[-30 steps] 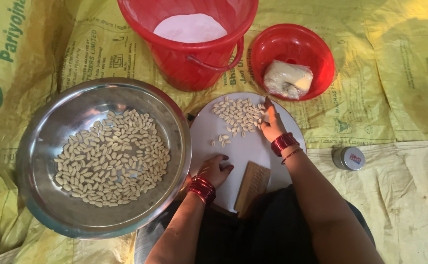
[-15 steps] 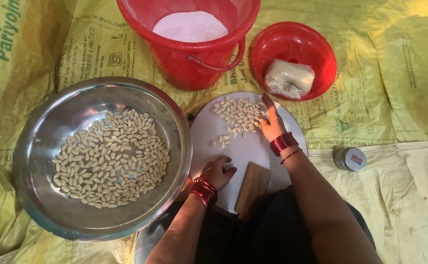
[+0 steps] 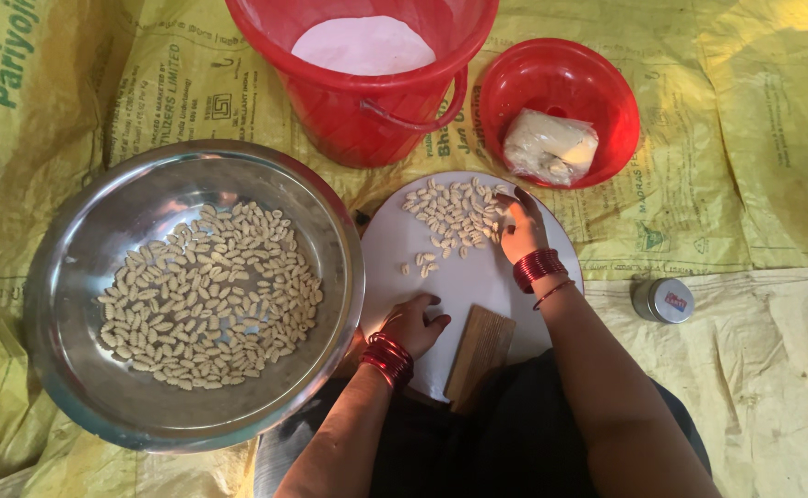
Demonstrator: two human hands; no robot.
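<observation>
Hands (image 3: 467, 281) lie open on the white board (image 3: 478, 277); right touches shaped pieces (image 3: 455, 214).

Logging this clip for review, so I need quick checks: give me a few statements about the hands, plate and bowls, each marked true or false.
1. The right hand rests at the heap of small shaped pieces on the white plate. True.
2. The left hand holds the ridged wooden board. False: it lies on the plate beside the board, holding nothing that shows.
3. The steel bowl is empty. False: many pale shaped pieces cover its bottom.
4. The small red bowl holds a lump in clear plastic wrap. True.
5. A small round tin lies on the sheet, right of the plate. True.
</observation>
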